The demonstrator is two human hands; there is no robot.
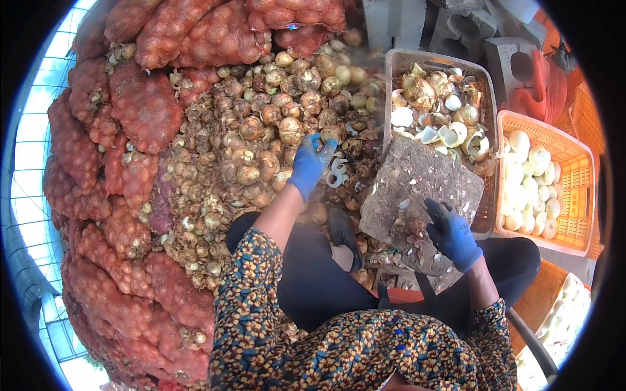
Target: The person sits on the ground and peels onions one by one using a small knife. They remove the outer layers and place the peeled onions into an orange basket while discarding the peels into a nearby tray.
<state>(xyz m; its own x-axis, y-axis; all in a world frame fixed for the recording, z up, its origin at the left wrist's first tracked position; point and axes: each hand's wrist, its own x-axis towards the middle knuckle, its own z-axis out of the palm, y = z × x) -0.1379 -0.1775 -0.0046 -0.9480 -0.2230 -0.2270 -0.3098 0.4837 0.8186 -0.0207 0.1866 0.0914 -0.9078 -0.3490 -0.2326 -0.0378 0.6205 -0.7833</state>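
My left hand [311, 166], in a blue glove, reaches to the near edge of a heap of unpeeled onions [274, 117]. Its fingers are apart, close to a brown onion [332, 133], and nothing shows in its grasp. Pale onion rings [336, 174] lie just right of it. My right hand [452, 234], in a blue glove with dark fingers, is over a dirt-covered board [420, 181]. Its fingers are bent and partly hide what is under them, so a hold cannot be made out. A small brown clump [415, 226] lies by its thumb.
Behind the board, a grey crate [391, 97] contains onion skins and cut pieces. An orange crate [577, 195] at right holds peeled onions [528, 190]. Red mesh sacks of onions [146, 107] are stacked at left and back. Concrete blocks [508, 63] stand at back right.
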